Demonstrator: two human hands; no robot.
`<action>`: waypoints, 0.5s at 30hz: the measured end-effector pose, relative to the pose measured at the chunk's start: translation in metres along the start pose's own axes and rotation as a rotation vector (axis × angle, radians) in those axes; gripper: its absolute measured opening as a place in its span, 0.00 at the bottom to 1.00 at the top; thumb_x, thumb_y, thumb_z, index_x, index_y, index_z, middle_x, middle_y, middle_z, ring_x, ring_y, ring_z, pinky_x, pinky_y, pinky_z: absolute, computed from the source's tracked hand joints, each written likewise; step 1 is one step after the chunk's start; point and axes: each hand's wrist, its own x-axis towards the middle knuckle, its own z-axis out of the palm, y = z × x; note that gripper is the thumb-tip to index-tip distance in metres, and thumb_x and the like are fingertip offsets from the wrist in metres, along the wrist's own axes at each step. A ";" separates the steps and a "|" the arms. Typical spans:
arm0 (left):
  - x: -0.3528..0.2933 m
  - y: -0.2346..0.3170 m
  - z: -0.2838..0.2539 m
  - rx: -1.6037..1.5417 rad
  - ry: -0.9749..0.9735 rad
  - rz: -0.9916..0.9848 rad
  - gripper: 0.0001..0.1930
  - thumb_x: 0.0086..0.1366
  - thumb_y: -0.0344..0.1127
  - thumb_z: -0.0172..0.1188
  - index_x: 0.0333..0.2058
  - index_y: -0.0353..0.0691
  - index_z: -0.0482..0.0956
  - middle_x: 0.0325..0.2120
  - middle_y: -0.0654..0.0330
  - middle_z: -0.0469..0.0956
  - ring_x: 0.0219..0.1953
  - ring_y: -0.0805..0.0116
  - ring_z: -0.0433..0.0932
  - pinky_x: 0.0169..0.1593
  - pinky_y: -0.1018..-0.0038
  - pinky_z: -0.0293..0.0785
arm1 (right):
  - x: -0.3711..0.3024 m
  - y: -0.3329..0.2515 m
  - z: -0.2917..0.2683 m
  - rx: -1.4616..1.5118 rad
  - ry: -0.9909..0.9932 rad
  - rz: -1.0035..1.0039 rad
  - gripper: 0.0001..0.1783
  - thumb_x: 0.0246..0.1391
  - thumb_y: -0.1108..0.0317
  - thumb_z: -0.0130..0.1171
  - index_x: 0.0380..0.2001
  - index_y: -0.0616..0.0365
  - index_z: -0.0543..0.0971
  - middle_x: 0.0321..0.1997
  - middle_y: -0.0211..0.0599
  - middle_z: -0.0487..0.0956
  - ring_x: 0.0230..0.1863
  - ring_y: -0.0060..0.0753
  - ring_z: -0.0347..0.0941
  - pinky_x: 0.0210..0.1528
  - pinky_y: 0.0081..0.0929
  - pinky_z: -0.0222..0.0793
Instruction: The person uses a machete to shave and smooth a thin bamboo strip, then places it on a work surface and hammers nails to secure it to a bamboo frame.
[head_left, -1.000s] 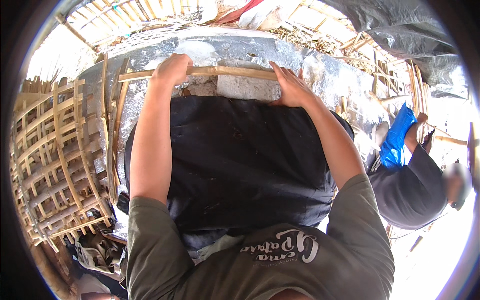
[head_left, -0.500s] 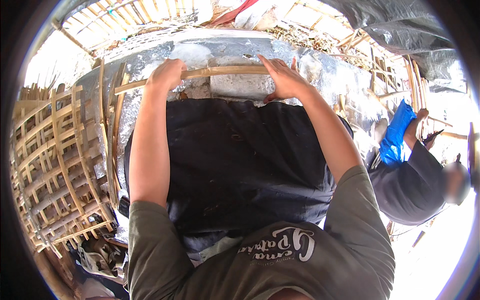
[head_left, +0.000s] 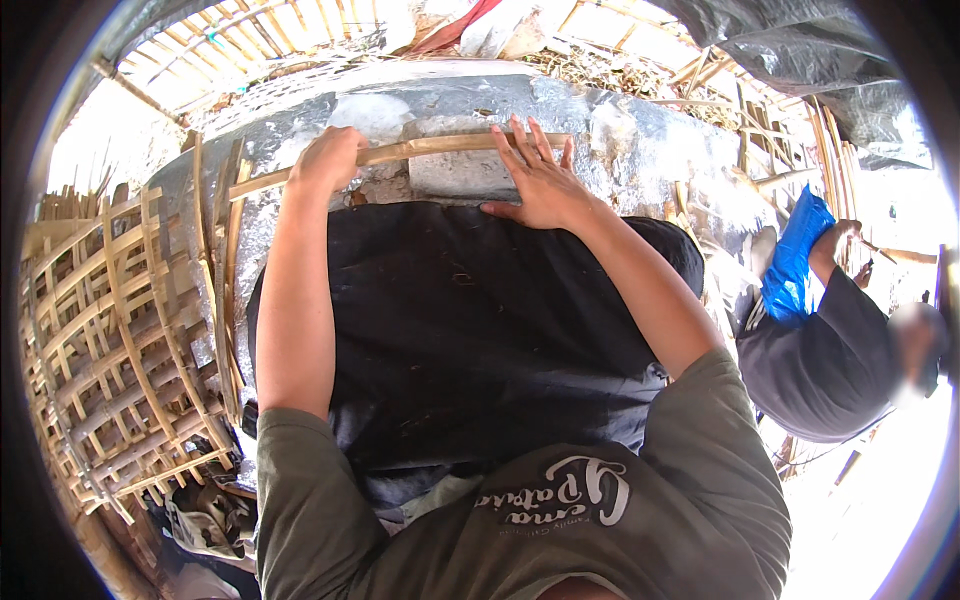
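Observation:
My left hand (head_left: 328, 160) is closed round a flat, pale bamboo strip (head_left: 405, 150), which runs sideways in front of me. The strip's left end sticks out past my wrist. Over its right part my right hand (head_left: 543, 183) has its fingers spread, back upward; the strip's right tip shows beyond them. Whether the palm presses on the strip is hidden. Beneath the strip lies a grey block (head_left: 455, 175), worn and whitish. A black cloth (head_left: 480, 310) covers my lap, and its far edge reaches up to the right thumb.
On the left stands a woven bamboo lattice (head_left: 120, 335), with upright bamboo strips (head_left: 222, 270) beside it. A grey sheet (head_left: 290, 130) spreads under the block. To the right sits another person (head_left: 820, 365), near a blue plastic bag (head_left: 797, 250).
My right hand has turned and shifted slightly left, its fingers now fanned over the strip, so the right tip shows. My left hand keeps its grip.

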 end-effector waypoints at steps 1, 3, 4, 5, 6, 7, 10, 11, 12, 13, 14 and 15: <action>-0.002 0.002 -0.003 0.002 -0.025 -0.012 0.21 0.54 0.23 0.68 0.48 0.43 0.83 0.43 0.49 0.83 0.47 0.52 0.82 0.50 0.59 0.78 | 0.002 -0.001 0.001 0.007 -0.022 0.022 0.67 0.48 0.23 0.56 0.76 0.44 0.33 0.81 0.45 0.30 0.80 0.52 0.21 0.71 0.78 0.24; -0.002 0.010 -0.009 0.006 -0.075 -0.037 0.20 0.56 0.22 0.66 0.48 0.45 0.83 0.45 0.52 0.83 0.47 0.52 0.82 0.50 0.59 0.79 | 0.006 -0.001 0.001 0.017 -0.084 0.041 0.71 0.45 0.22 0.57 0.75 0.45 0.30 0.80 0.45 0.26 0.79 0.53 0.18 0.70 0.79 0.23; -0.003 0.011 -0.008 0.015 -0.048 -0.033 0.20 0.56 0.22 0.66 0.49 0.45 0.83 0.45 0.52 0.83 0.48 0.52 0.82 0.51 0.59 0.79 | 0.007 0.000 -0.001 0.020 -0.115 0.051 0.72 0.43 0.21 0.58 0.75 0.45 0.29 0.80 0.45 0.24 0.79 0.53 0.16 0.69 0.80 0.23; -0.004 0.012 -0.007 0.024 -0.022 -0.030 0.21 0.56 0.22 0.65 0.49 0.45 0.83 0.45 0.52 0.82 0.48 0.52 0.81 0.51 0.59 0.79 | 0.008 0.000 -0.003 0.019 -0.155 0.049 0.73 0.42 0.20 0.58 0.75 0.45 0.28 0.80 0.46 0.23 0.79 0.54 0.14 0.69 0.80 0.23; -0.004 0.011 -0.006 0.034 0.005 -0.026 0.21 0.56 0.22 0.65 0.49 0.45 0.83 0.46 0.52 0.82 0.49 0.52 0.81 0.51 0.60 0.79 | 0.009 0.000 -0.005 0.018 -0.194 0.048 0.74 0.41 0.20 0.59 0.75 0.45 0.27 0.79 0.46 0.21 0.78 0.54 0.12 0.68 0.80 0.23; -0.004 0.012 -0.006 0.032 -0.011 -0.033 0.20 0.56 0.22 0.65 0.48 0.45 0.83 0.46 0.52 0.82 0.49 0.52 0.81 0.52 0.60 0.79 | 0.010 -0.001 -0.010 0.018 -0.234 0.050 0.76 0.40 0.20 0.59 0.75 0.45 0.26 0.79 0.47 0.19 0.78 0.54 0.11 0.68 0.81 0.23; -0.003 0.010 -0.005 0.022 -0.005 -0.033 0.19 0.56 0.22 0.64 0.47 0.45 0.83 0.44 0.51 0.83 0.47 0.52 0.82 0.50 0.59 0.79 | 0.022 -0.005 -0.024 -0.136 -0.433 0.027 0.83 0.35 0.15 0.57 0.72 0.59 0.24 0.76 0.63 0.18 0.75 0.69 0.11 0.68 0.81 0.26; -0.003 0.009 -0.002 0.016 0.031 -0.019 0.18 0.56 0.22 0.64 0.46 0.44 0.84 0.42 0.50 0.83 0.45 0.52 0.82 0.49 0.58 0.78 | 0.026 -0.007 -0.025 -0.187 -0.474 0.032 0.84 0.34 0.13 0.56 0.72 0.62 0.24 0.76 0.65 0.18 0.75 0.72 0.10 0.67 0.81 0.28; -0.003 0.007 0.001 0.010 0.068 -0.005 0.17 0.56 0.21 0.64 0.45 0.44 0.84 0.40 0.49 0.84 0.43 0.51 0.83 0.47 0.57 0.78 | 0.030 -0.008 -0.028 -0.260 -0.541 -0.003 0.88 0.32 0.11 0.53 0.70 0.72 0.24 0.73 0.74 0.18 0.73 0.80 0.12 0.71 0.73 0.26; -0.001 0.005 0.004 0.017 0.083 0.013 0.18 0.56 0.21 0.64 0.45 0.44 0.85 0.41 0.49 0.84 0.44 0.51 0.83 0.47 0.57 0.78 | 0.035 -0.006 -0.025 -0.310 -0.549 -0.031 0.88 0.32 0.11 0.53 0.69 0.74 0.25 0.73 0.75 0.18 0.73 0.80 0.12 0.72 0.71 0.25; 0.002 0.004 0.007 0.024 0.097 0.031 0.18 0.56 0.21 0.64 0.45 0.44 0.85 0.41 0.49 0.84 0.44 0.52 0.83 0.48 0.57 0.78 | 0.040 -0.004 -0.020 -0.360 -0.557 -0.058 0.89 0.31 0.11 0.54 0.69 0.76 0.25 0.73 0.76 0.19 0.73 0.81 0.12 0.73 0.68 0.23; 0.005 0.002 0.009 0.031 0.112 0.050 0.18 0.56 0.21 0.63 0.45 0.45 0.85 0.41 0.49 0.83 0.44 0.52 0.83 0.48 0.58 0.79 | 0.042 -0.002 -0.016 -0.410 -0.565 -0.085 0.89 0.31 0.11 0.54 0.68 0.78 0.25 0.73 0.77 0.19 0.73 0.81 0.12 0.74 0.65 0.22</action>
